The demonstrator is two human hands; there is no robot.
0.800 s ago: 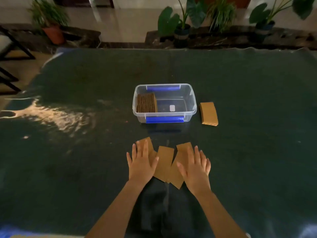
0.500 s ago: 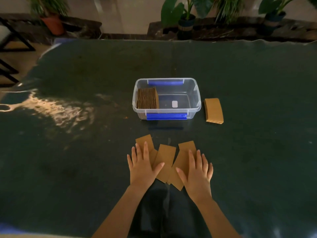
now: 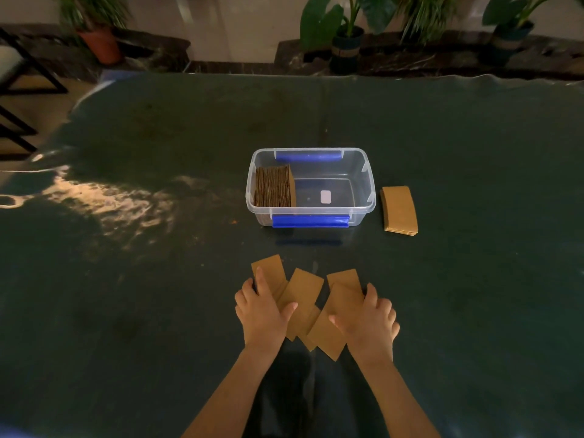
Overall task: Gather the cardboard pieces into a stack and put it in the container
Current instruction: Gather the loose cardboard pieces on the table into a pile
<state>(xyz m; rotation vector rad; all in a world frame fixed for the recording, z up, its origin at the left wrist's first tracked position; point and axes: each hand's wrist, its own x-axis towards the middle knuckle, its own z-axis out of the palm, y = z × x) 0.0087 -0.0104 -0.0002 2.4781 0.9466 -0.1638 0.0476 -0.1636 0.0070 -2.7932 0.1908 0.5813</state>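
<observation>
1. The left hand [image 3: 260, 314] lies palm down on the left side of a fan of loose cardboard pieces [image 3: 305, 298]. Its fingers are curled over the left edge of the leftmost piece and its thumb rests on the middle piece, so it presses and grips the cardboard rather than lying slack.
2. The right hand [image 3: 368, 324] lies palm down on the right side of the same fan. Its fingers are bent over the right edge of the rightmost pieces and its thumb lies on the lower card, so it too grips the cardboard.
3. The loose cardboard pieces lie flat on the counter [image 3: 126, 311] between the two hands. They overlap and splay outward toward the far side, not squared into a stack.
4. Beyond the fan, toward the middle of the counter, stands a clear plastic container [image 3: 368, 200] with blue clips on its near and far long sides, and no lid on it.
5. Inside the container, against its left wall, a packed stack of cardboard [image 3: 273, 188] stands on edge, showing its corrugated ends. The remaining floor of the container is bare apart from a small white label.
6. Just beside the container's right wall, apart from it, a second flat stack [image 3: 398, 208] of cardboard lies on the counter.
7. The counter has a dark green, glossy cover that catches a bright reflection at the left.
8. Past the far edge, potted plants [image 3: 344, 30] stand along a dark ledge.
</observation>
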